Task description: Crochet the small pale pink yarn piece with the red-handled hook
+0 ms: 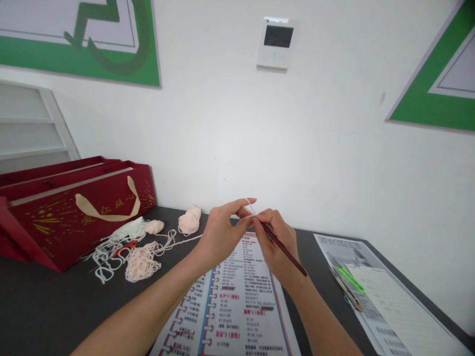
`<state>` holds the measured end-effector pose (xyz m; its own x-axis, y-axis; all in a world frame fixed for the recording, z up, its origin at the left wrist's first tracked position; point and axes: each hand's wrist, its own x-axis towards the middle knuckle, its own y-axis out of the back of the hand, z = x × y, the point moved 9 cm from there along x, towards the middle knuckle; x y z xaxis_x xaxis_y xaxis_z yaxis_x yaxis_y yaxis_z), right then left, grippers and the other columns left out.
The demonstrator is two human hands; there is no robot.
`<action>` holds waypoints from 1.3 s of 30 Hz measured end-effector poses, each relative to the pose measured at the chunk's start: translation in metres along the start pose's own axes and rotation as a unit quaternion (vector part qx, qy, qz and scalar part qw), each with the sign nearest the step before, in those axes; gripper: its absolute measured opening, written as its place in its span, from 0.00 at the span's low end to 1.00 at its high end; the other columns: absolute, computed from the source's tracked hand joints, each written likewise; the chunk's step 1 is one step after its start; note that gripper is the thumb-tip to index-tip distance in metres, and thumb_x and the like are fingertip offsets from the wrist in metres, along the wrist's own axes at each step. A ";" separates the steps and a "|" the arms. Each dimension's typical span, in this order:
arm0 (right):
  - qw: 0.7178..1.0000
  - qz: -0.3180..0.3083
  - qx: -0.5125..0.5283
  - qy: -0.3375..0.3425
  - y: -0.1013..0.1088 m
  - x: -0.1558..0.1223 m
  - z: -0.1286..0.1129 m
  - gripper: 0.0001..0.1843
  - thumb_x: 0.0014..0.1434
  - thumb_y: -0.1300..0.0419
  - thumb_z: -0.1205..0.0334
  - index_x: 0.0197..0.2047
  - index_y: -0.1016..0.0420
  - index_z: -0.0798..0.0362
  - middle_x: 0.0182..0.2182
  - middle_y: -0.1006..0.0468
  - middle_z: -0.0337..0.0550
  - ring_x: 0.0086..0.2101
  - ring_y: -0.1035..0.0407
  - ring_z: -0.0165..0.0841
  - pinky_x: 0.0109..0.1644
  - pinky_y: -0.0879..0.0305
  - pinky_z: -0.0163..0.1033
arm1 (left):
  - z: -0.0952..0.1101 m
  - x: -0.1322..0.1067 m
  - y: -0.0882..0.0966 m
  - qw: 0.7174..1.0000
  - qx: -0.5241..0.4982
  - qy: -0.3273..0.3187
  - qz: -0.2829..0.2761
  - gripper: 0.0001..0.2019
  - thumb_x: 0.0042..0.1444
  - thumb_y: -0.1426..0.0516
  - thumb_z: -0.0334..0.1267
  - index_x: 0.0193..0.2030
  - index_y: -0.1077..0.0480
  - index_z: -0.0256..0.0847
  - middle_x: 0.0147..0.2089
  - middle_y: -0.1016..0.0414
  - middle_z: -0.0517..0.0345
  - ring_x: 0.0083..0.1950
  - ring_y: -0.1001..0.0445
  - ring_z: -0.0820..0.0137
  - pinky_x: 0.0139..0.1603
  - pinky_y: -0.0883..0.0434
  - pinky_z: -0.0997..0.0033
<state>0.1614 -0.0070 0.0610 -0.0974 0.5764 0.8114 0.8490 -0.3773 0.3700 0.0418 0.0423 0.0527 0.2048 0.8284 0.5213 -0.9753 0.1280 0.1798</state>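
- Head view: the right hand (pixel 277 240) is closed around a slim, dark-red rod (pixel 285 250), whose upper tip is lost among the fingers; its lower end slants past the wrist.
- The left hand (pixel 225 225) pinches a thin, pale yarn strand (pixel 250 205) between thumb and fingertips, index finger raised with yarn over it. Any stitches there are too small to make out.
- A pale-pink yarn line (pixel 188 240) passes out of sight behind the left hand; its other end merges into a loose pink yarn heap (pixel 143 263).
- Beneath both hands lies a printed white sheet (pixel 256 291), partly covered by the forearms and cut off below; its small print is blurred.
- Bright-green-handled scissors (pixel 351 278) lie at right, their blades hard to tell from the tools beside them.
- A dark-red paper bag (pixel 85 207) runs out of frame at left.
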 end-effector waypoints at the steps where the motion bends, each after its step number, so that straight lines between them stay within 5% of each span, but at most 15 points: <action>1: 1.000 -0.005 -0.001 0.027 -0.002 0.000 -0.001 0.06 0.63 0.46 0.70 0.37 0.36 0.49 0.29 0.29 0.36 0.24 0.37 0.26 0.28 0.39 0.33 | -0.001 0.001 -0.002 1.000 -0.024 0.007 -0.008 0.17 0.53 0.39 0.32 0.50 0.26 0.40 0.30 0.25 0.61 0.34 0.29 0.72 0.42 0.35 0.67; 8: 0.970 -0.040 -0.065 0.229 -0.008 -0.009 -0.013 0.13 0.60 0.45 0.76 0.45 0.35 0.50 0.35 0.29 0.43 0.32 0.34 0.32 0.32 0.34 0.37 | -0.027 -0.003 -0.021 0.929 -0.310 0.183 -0.085 0.21 0.47 0.33 0.34 0.49 0.27 0.35 0.27 0.27 0.63 0.29 0.31 0.77 0.37 0.36 0.72; 12: 0.957 -0.030 -0.144 0.250 -0.015 -0.012 -0.015 0.13 0.60 0.45 0.76 0.45 0.36 0.51 0.35 0.29 0.46 0.33 0.35 0.35 0.32 0.34 0.39 | -0.028 0.000 -0.019 0.933 -0.309 0.171 -0.060 0.21 0.47 0.34 0.35 0.50 0.28 0.34 0.26 0.28 0.64 0.28 0.31 0.77 0.35 0.36 0.73; 18: 0.975 -0.029 -0.101 0.196 -0.012 -0.008 -0.032 0.10 0.60 0.46 0.77 0.38 0.37 0.51 0.31 0.30 0.43 0.31 0.36 0.32 0.32 0.36 0.37 | -0.016 0.008 0.006 0.987 -0.155 0.051 0.001 0.19 0.52 0.38 0.33 0.52 0.28 0.38 0.28 0.31 0.64 0.32 0.33 0.75 0.39 0.35 0.71; 22: 0.997 0.019 0.068 -0.009 0.005 0.000 -0.010 0.06 0.62 0.44 0.70 0.34 0.35 0.50 0.27 0.31 0.36 0.26 0.37 0.28 0.30 0.39 0.35 | -0.010 0.007 0.011 0.991 -0.127 0.020 -0.017 0.16 0.55 0.39 0.33 0.51 0.27 0.40 0.30 0.31 0.63 0.34 0.34 0.75 0.40 0.37 0.70; 25: 0.944 0.052 0.270 -0.183 0.004 -0.002 0.018 0.10 0.63 0.44 0.65 0.29 0.35 0.51 0.21 0.34 0.32 0.22 0.38 0.27 0.27 0.41 0.35 | -0.007 0.007 0.013 0.992 -0.122 0.016 -0.024 0.15 0.55 0.40 0.33 0.50 0.26 0.41 0.30 0.32 0.63 0.33 0.34 0.75 0.40 0.37 0.70; 27: 0.899 0.047 0.369 -0.229 -0.001 -0.001 0.025 0.11 0.62 0.43 0.64 0.26 0.36 0.51 0.19 0.34 0.32 0.21 0.38 0.27 0.26 0.42 0.35 | -0.006 0.007 0.015 0.992 -0.125 0.022 -0.024 0.14 0.54 0.39 0.33 0.48 0.25 0.40 0.29 0.32 0.64 0.33 0.34 0.75 0.40 0.37 0.70; 35: 0.823 -0.032 0.505 -0.258 -0.019 0.004 0.027 0.11 0.58 0.41 0.65 0.25 0.36 0.52 0.20 0.32 0.33 0.20 0.41 0.25 0.23 0.44 0.32 | -0.010 0.000 -0.009 0.950 -0.268 0.108 -0.114 0.17 0.49 0.35 0.33 0.48 0.24 0.41 0.28 0.30 0.64 0.28 0.33 0.77 0.33 0.37 0.73; 37: 0.849 -0.020 0.477 -0.224 -0.019 0.004 0.026 0.10 0.59 0.42 0.64 0.27 0.37 0.51 0.21 0.33 0.33 0.21 0.40 0.26 0.24 0.43 0.33 | -0.013 -0.002 -0.016 0.939 -0.297 0.125 -0.118 0.19 0.48 0.34 0.33 0.49 0.25 0.40 0.27 0.30 0.64 0.27 0.32 0.77 0.31 0.37 0.72; 39: 0.913 0.008 0.376 -0.158 -0.012 0.003 0.022 0.08 0.61 0.44 0.65 0.30 0.37 0.50 0.22 0.34 0.33 0.22 0.39 0.27 0.25 0.40 0.35 | -0.016 -0.003 -0.018 0.934 -0.315 0.138 -0.100 0.20 0.48 0.34 0.34 0.50 0.25 0.39 0.27 0.28 0.63 0.27 0.31 0.76 0.32 0.36 0.72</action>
<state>0.1623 0.0151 0.0492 -0.0289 0.8008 0.5982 0.9770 0.1492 -0.1525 0.0577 0.0462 0.0343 0.4435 0.8517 0.2792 -0.7924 0.5181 -0.3218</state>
